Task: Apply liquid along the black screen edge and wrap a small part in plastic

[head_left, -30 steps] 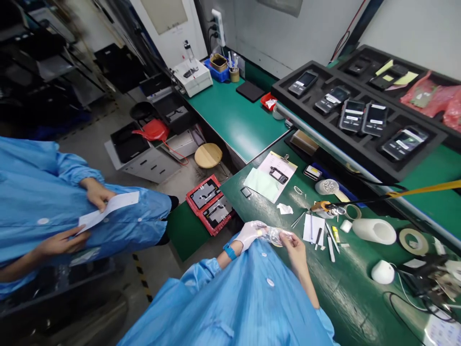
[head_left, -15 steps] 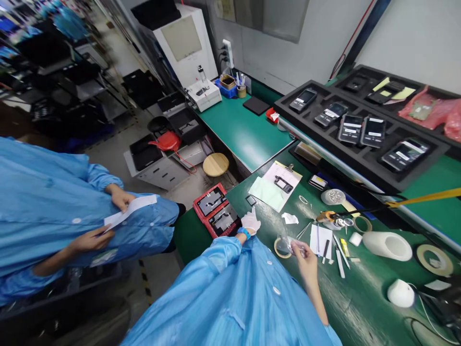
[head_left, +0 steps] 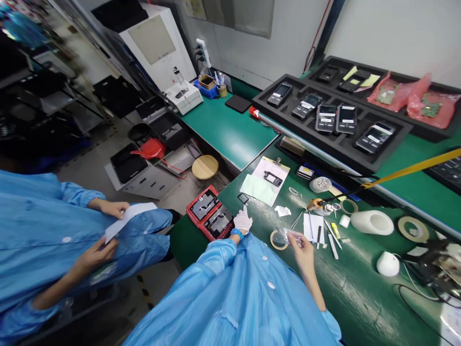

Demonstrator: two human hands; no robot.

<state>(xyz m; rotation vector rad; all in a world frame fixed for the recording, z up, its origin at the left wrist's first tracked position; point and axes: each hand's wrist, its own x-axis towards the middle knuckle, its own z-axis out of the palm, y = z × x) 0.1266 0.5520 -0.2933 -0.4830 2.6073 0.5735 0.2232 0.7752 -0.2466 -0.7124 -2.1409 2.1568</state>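
Observation:
My left hand (head_left: 243, 221), in a white glove with a blue wristband, rests on the green bench, holding nothing, its index finger stretched out. Just beyond that fingertip lies a small dark rectangular frame (head_left: 243, 198). Beside the hand, on the left, is a red tray (head_left: 206, 222) with flat grey and black parts in its two halves. Bare, my right hand (head_left: 301, 245) pinches a clear plastic bag (head_left: 287, 234) over a roll of tape (head_left: 278, 246). A clipboard (head_left: 281, 177) bears papers and a black handheld device casing (head_left: 272, 179).
On the left, a person in a blue smock (head_left: 32, 240) holds a white paper strip (head_left: 130, 216). A foam tray (head_left: 277, 111) of several handheld devices sits on the raised shelf. Tweezers (head_left: 296, 221), a white cylinder (head_left: 372, 222) and a wooden stool (head_left: 205, 166) are nearby.
The view has swung to the right, so most things sit further left. My left hand still lies by the small frame, and the right still grips the bag.

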